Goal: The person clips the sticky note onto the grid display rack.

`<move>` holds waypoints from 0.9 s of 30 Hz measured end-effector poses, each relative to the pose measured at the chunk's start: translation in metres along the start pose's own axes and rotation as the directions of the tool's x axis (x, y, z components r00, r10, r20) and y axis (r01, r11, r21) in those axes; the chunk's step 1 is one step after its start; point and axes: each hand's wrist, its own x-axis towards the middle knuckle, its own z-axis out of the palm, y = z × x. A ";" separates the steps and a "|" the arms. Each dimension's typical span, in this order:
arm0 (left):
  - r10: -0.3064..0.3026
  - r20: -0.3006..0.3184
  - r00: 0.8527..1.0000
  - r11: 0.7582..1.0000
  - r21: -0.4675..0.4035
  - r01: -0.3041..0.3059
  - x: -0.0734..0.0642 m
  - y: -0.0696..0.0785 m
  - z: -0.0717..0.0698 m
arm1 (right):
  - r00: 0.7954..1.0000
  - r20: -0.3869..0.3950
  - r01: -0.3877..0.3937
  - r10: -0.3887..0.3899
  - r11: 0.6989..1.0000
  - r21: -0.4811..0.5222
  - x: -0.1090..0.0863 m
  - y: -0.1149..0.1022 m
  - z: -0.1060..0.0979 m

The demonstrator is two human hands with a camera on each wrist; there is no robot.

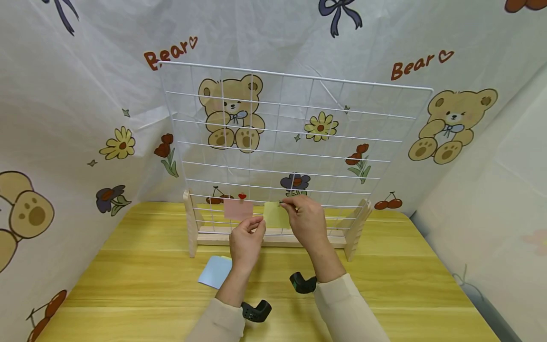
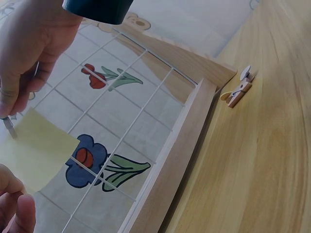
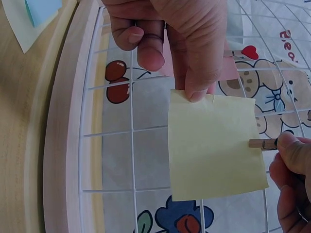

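A yellow paper note (image 1: pixel 275 216) is held upright against the lower part of a white wire grid (image 1: pixel 295 73). My left hand (image 1: pixel 246 242) pinches its left edge between thumb and finger. At the note's top edge, my right hand (image 1: pixel 308 223) pinches a small wooden clothespin (image 3: pixel 256 143), whose tip overlaps the paper in the right wrist view. Just left of the yellow note hangs a pink note (image 1: pixel 237 210), with a red heart clothespin (image 1: pixel 242 196) at its top.
The grid stands in a wooden base (image 1: pixel 273 241) with two side legs. Blue paper (image 1: pixel 215 271) lies on the table (image 1: pixel 141 285) before it, a yellowish sheet partly beneath. Another small clothespin (image 2: pixel 238 93) lies beside the base. A printed cloth (image 1: pixel 282 28) hangs behind.
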 end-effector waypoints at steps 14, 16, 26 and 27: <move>0.015 -0.003 1.000 1.000 0.013 -0.015 0.000 0.000 0.001 | 0.999 0.051 -0.012 0.013 1.000 -0.014 0.005 -0.001 0.002; 0.017 -0.004 1.000 1.000 0.015 -0.017 0.000 0.000 0.001 | 0.998 0.060 -0.022 0.024 0.999 -0.023 0.005 -0.002 0.002; 0.026 -0.008 1.000 0.999 0.025 -0.026 -0.001 0.001 0.000 | 0.991 0.115 -0.056 0.063 0.997 -0.060 0.009 -0.007 -0.002; 0.027 -0.007 1.000 0.999 0.026 -0.027 -0.001 0.001 0.000 | 0.991 0.118 -0.058 0.065 0.996 -0.062 0.009 -0.007 -0.002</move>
